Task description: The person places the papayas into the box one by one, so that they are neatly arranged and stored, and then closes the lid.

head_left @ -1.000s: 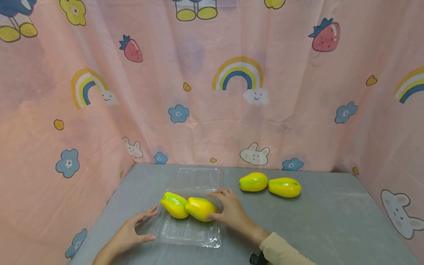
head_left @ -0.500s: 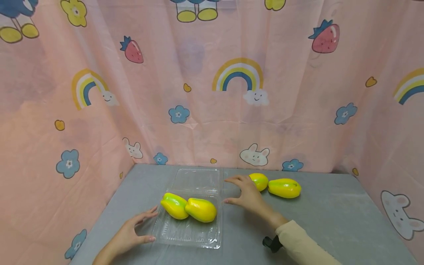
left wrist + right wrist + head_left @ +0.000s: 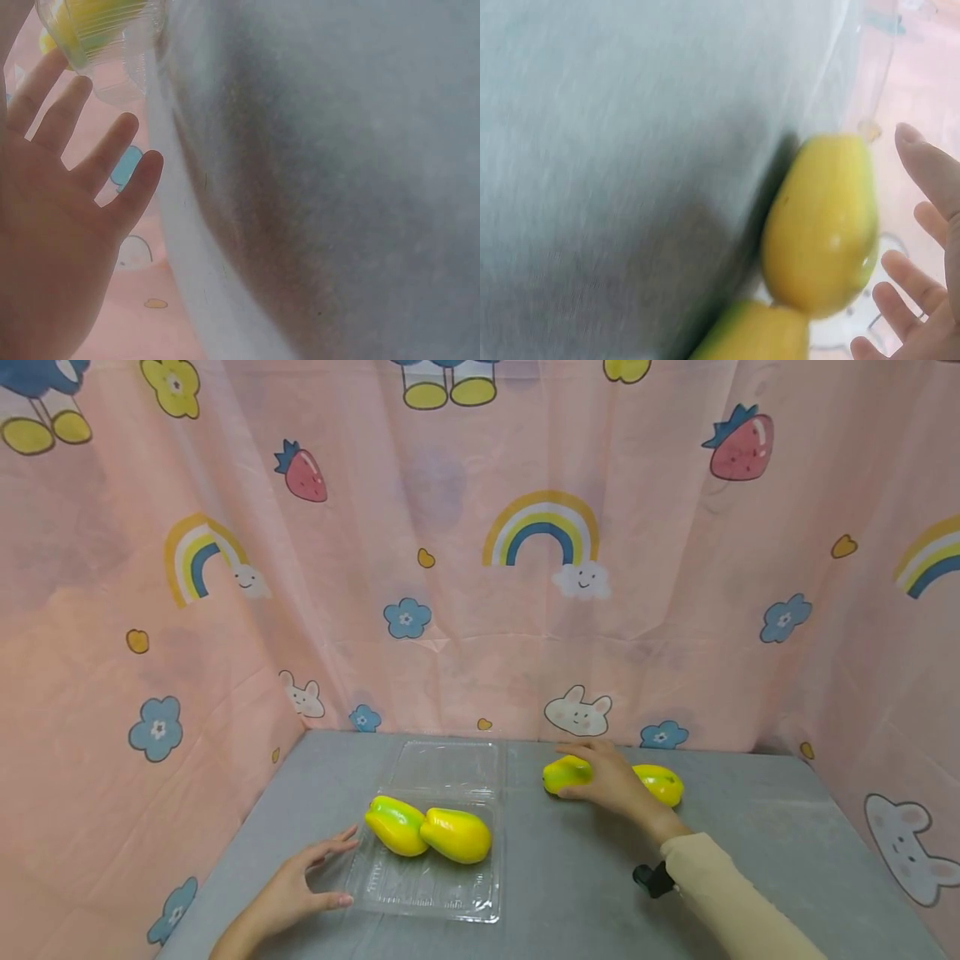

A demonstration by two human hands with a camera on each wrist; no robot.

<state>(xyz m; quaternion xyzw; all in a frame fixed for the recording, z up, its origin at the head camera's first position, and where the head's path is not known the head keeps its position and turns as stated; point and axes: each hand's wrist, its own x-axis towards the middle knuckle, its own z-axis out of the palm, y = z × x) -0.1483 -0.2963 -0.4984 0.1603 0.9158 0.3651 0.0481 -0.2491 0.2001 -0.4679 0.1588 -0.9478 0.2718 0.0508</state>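
In the head view a clear plastic clamshell box lies unfolded, with two yellow-green papayas side by side in its near half. My left hand stays at the box's left edge, thumb and fingers spread; in the left wrist view the fingers reach toward the box wall. My right hand is over another papaya at the back right, thumb on the near side and fingers on the far side. The right wrist view shows a gap between that papaya and the relaxed fingers.
A further papaya lies just right of the one under my right hand, partly hidden by it. The box's lid half lies flat toward the back. A pink patterned curtain borders the grey table.
My right hand has left the right-hand papaya in the box and moved right and back to a papaya on the table. My left hand has stayed in place.
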